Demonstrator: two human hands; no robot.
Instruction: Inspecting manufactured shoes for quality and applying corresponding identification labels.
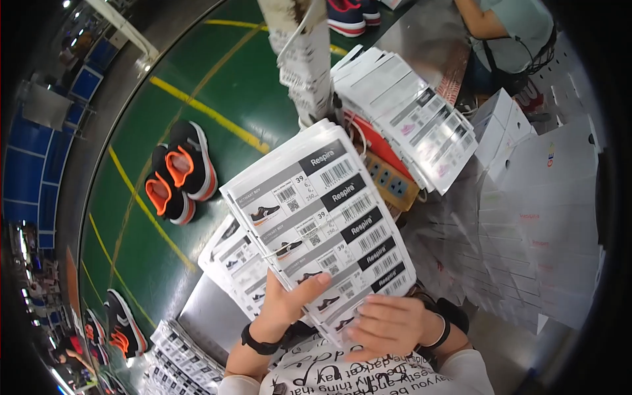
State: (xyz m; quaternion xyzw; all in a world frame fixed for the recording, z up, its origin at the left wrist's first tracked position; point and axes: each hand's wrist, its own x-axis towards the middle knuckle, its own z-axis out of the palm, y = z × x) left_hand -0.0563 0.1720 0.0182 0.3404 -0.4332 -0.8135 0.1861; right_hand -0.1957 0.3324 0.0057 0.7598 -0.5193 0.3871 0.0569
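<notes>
- While a paper-wrapped post (306, 72) stands just beyond the work, a pair of black shoes with orange linings (181, 172) sits to its left on a green surface (243, 85) with yellow lines.
- Right of the post lies another pile of printed sheets (411, 118), with a socket strip (388, 181) near its lower edge.
- A co-worker (513, 36) is at upper right.
- White boxes (503, 125) stand at the right; their contents cannot be seen.
- The stack of label sheets (322, 210) is held in front of the chest, tilted, partly covering a lower pile (234, 260).
- It is thick and white, with grey bands, black blocks, barcodes and small shoe pictures.
- The left hand (293, 301) pinches its left edge, thumb on top, fingers hidden underneath.
- The right hand (392, 322) lies over the lower edge, fingers close together; whether it grips, I cannot tell.
</notes>
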